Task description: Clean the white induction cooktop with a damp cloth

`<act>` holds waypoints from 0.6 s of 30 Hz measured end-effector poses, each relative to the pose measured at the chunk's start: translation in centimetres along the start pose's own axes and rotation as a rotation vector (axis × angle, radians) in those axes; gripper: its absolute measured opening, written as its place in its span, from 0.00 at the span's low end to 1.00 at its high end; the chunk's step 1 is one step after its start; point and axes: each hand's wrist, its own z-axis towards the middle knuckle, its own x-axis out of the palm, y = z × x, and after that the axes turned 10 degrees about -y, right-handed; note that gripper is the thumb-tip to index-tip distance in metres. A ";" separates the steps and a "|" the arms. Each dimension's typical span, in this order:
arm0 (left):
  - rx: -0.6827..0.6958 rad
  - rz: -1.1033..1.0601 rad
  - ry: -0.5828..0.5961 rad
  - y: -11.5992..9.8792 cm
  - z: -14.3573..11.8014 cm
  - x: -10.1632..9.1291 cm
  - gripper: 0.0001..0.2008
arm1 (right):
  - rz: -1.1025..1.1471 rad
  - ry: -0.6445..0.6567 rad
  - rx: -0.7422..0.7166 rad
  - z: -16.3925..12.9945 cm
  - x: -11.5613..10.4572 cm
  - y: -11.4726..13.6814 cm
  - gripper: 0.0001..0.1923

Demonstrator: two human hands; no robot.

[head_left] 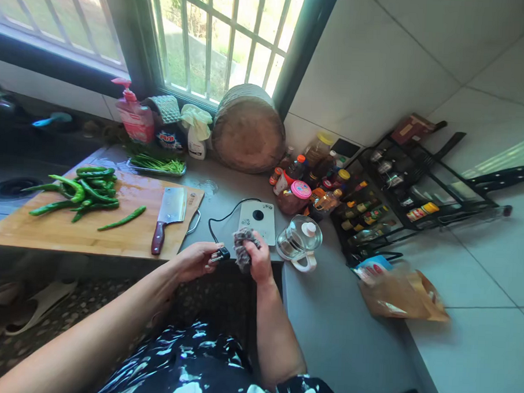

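Observation:
My left hand (200, 261) pinches a black power plug (220, 254), its prongs pointing left, at the counter's front edge. From the plug a black cord (210, 226) curves up to a white appliance base (257, 215) with a round black centre. My right hand (260, 261) is closed on a crumpled grey cloth (243, 248), just right of the plug and in front of the base. A glass pot (298, 242) with a white handle and lid knob stands right of the base.
On the left, a wooden cutting board (130, 237) bears green peppers (88, 189) and a cleaver (169, 218). A tray of cut greens (157, 164), a round chopping block (248, 132) and several bottles (319, 181) line the back. A black rack (400, 202) stands right.

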 end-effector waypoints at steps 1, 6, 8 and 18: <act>0.028 0.030 -0.029 0.2 0.1 -0.1 0.11 | -0.058 0.016 -0.060 -0.5 0.3 0.0 0.09; 0.122 0.265 -0.110 1.5 0.5 -0.9 0.14 | -0.446 -0.012 -0.252 0.2 2.3 -2.0 0.02; 0.124 0.379 -0.079 2.0 0.4 -1.5 0.18 | -0.499 -0.077 -0.256 1.6 2.1 -3.4 0.04; 0.360 0.833 -0.240 4.3 1.5 -4.2 0.08 | 0.031 0.029 0.312 1.1 5.2 -9.5 0.18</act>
